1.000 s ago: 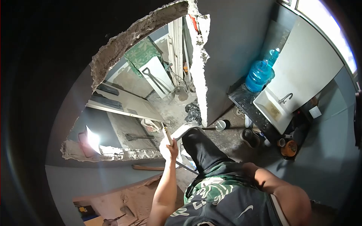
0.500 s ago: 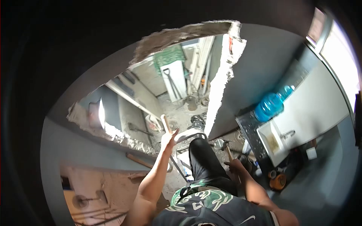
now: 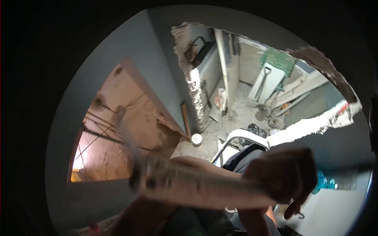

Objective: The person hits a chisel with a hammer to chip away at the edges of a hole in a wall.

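A blurred hammer [image 3: 212, 190] lies across the lower middle, close to the camera. Its pale handle runs left from my right hand [image 3: 284, 173], whose fingers are wrapped round it; a smeared grey part rises at its far left end. Skin of what seems to be my left forearm [image 3: 197, 162] shows just behind the handle. My left hand and whatever it grips are hidden there. Beyond the hands stands a white curved rail [image 3: 248, 133], like the top of a stepladder, with my dark-clothed leg beside it.
A ragged hole in the grey wall [image 3: 161, 74] opens onto a dusty floor with a shovel [image 3: 263, 84] and long planks. A small white bucket [image 3: 196, 140] and a wooden bar [image 3: 185, 120] stand below it. Blue bottles [image 3: 322, 181] and a white counter [image 3: 334, 210] are at right.
My view has swung left, so the wall hole sits further right. The hammer in my right hand has come up close to the camera. My left hand and its wooden stick have gone from sight.
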The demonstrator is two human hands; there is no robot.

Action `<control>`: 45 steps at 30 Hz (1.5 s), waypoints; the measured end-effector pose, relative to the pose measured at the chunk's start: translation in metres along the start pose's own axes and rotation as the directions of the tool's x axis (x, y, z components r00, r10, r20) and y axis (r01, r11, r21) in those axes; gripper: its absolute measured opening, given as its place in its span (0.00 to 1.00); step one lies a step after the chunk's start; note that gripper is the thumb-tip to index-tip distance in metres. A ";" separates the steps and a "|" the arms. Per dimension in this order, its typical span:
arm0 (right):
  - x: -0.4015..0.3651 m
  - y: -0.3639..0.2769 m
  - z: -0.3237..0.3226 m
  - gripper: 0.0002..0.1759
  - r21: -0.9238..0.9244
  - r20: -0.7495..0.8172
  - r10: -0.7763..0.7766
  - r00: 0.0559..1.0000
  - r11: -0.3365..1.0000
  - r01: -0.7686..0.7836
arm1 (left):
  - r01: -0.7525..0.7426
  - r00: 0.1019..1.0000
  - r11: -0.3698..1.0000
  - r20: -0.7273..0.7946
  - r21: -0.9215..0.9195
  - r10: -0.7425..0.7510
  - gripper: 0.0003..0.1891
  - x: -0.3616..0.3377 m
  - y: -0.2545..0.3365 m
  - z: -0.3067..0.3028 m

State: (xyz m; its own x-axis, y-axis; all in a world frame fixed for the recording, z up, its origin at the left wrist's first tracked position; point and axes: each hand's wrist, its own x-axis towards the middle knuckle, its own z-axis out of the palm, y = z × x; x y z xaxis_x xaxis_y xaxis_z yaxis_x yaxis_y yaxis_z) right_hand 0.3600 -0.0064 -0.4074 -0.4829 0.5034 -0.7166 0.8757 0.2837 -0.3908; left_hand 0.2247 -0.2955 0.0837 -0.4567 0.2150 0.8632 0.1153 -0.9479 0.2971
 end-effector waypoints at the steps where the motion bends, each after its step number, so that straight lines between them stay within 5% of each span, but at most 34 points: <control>1: 0.003 -0.007 0.001 0.15 -0.039 0.023 -0.019 1.000 0.999 0.020 | -0.044 0.998 0.999 0.055 0.022 0.043 0.39 0.004 0.004 0.004; 11: 0.027 -0.023 -0.004 0.13 -0.397 0.186 -0.138 0.973 0.895 0.202 | 0.079 0.991 0.972 -0.089 -0.222 -0.101 0.22 0.008 -0.003 -0.004; 16: 0.054 0.025 -0.005 0.13 -0.576 0.312 -0.176 0.933 0.746 0.334 | 0.200 0.900 0.872 -0.268 -0.447 -0.344 0.14 0.014 -0.018 -0.022; 18: 0.074 0.062 -0.001 0.12 -0.664 0.427 -0.263 0.865 0.558 0.497 | 0.351 0.740 0.781 -0.358 -0.517 -0.570 0.12 0.015 -0.027 -0.049; 20: 0.109 0.128 0.017 0.12 -0.716 0.593 -0.367 0.716 0.165 0.678 | 0.719 0.426 0.571 -0.399 -0.396 -0.812 0.16 0.011 -0.043 -0.074; 22: 0.168 0.219 0.064 0.12 -0.697 0.694 -0.443 0.568 -0.212 0.685 | 0.875 0.348 0.436 -0.351 -0.212 -0.869 0.17 -0.024 -0.078 -0.102; 24: 0.065 0.138 0.011 0.11 -0.700 0.647 -0.404 0.647 0.022 0.714 | 0.944 0.231 0.294 -0.337 -0.149 -0.913 0.16 -0.058 -0.103 -0.117; 26: 0.050 0.153 0.019 0.11 -0.557 0.376 -0.218 0.901 0.723 0.408 | 0.980 0.149 0.185 -0.345 -0.074 -0.927 0.14 -0.078 -0.118 -0.124; 27: 0.011 0.114 -0.009 0.12 -0.634 0.736 -0.222 0.640 0.107 0.766 | 0.989 0.146 0.144 -0.333 0.030 -0.932 0.14 -0.082 -0.124 -0.130; 28: 0.003 0.109 -0.009 0.12 -0.573 0.814 -0.103 0.572 0.023 0.820 | 0.984 0.151 0.112 -0.320 0.138 -0.935 0.14 -0.082 -0.132 -0.133; 30: -0.011 0.136 0.003 0.14 -0.724 0.566 -0.152 0.811 0.380 0.576 | 0.830 0.406 0.225 -0.277 0.510 -0.871 0.17 -0.076 -0.149 -0.137; 31: -0.010 0.160 0.016 0.14 -0.730 0.538 -0.159 0.828 0.403 0.552 | 0.763 0.480 0.266 -0.241 0.589 -0.843 0.18 -0.056 -0.151 -0.130; 33: -0.001 0.200 0.032 0.17 -0.647 0.375 -0.164 0.912 0.659 0.384 | 0.597 0.577 0.269 -0.171 0.756 -0.799 0.20 -0.028 -0.169 -0.134; 34: -0.014 0.186 0.022 0.17 -0.641 0.352 -0.168 0.921 0.673 0.368 | 0.601 0.660 0.411 -0.135 0.686 -0.739 0.20 -0.025 -0.190 -0.141; 36: -0.060 0.138 -0.003 0.21 -0.371 0.221 0.217 0.951 0.920 -0.124 | 0.510 0.707 0.451 -0.059 0.732 -0.705 0.19 0.013 -0.215 -0.146; 38: -0.069 0.126 -0.010 0.22 -0.263 0.197 0.189 0.962 0.956 -0.134 | 0.363 0.680 0.323 -0.011 0.874 -0.734 0.16 0.052 -0.235 -0.150; 40: -0.066 0.122 -0.009 0.23 -0.064 -0.038 0.205 0.978 0.976 -0.207 | 0.288 0.657 0.207 -0.035 0.935 -0.753 0.15 0.082 -0.250 -0.142; 42: -0.052 0.103 -0.016 0.25 -0.041 -0.064 0.185 0.981 0.981 -0.187 | 0.175 0.712 0.185 0.005 0.967 -0.702 0.15 0.098 -0.270 -0.148; 45: -0.051 0.060 -0.027 0.26 0.168 -0.421 0.140 0.896 0.983 -0.075 | -0.035 0.800 0.124 0.102 0.992 -0.591 0.15 0.113 -0.282 -0.142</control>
State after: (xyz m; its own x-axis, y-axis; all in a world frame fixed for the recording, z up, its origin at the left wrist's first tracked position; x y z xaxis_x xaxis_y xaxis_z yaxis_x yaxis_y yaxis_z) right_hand 0.4374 0.0068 -0.3790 -0.3127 0.8344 -0.4538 0.8981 0.1041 -0.4274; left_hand 0.0158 -0.0376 0.0394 -0.3431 0.7565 0.5567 0.9052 0.1080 0.4111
